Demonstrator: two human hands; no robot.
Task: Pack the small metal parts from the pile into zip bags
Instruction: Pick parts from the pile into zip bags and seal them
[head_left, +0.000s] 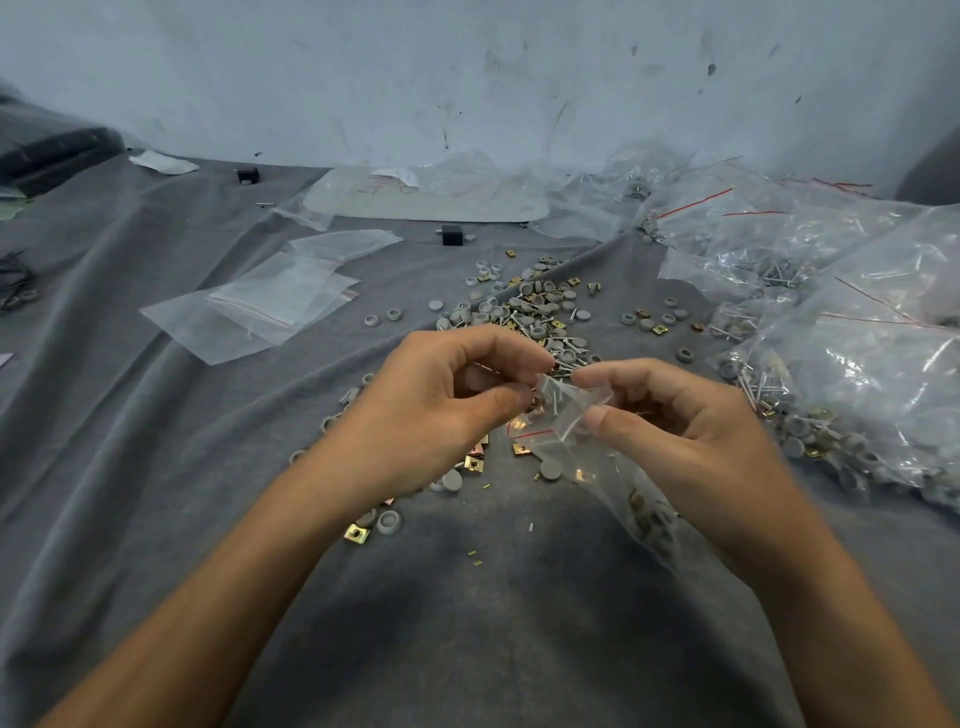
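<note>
A small clear zip bag (563, 415) with a red seal line hangs between my hands above the grey cloth. My right hand (675, 431) pinches its mouth between thumb and forefinger, and the bag's lower part with a few brass pieces trails down under that wrist. My left hand (441, 405) has its thumb and fingers curled at the bag's opening, pinching something small that I cannot make out. Behind my hands lies the pile of parts (530, 312): grey round caps, brass clips and thin pins.
Empty zip bags (260, 306) lie flat at the left. Filled bags (857, 312) are heaped at the right. Loose caps and a brass clip (357, 533) lie below my left wrist. A grey tray (426, 200) and two small black blocks sit by the wall.
</note>
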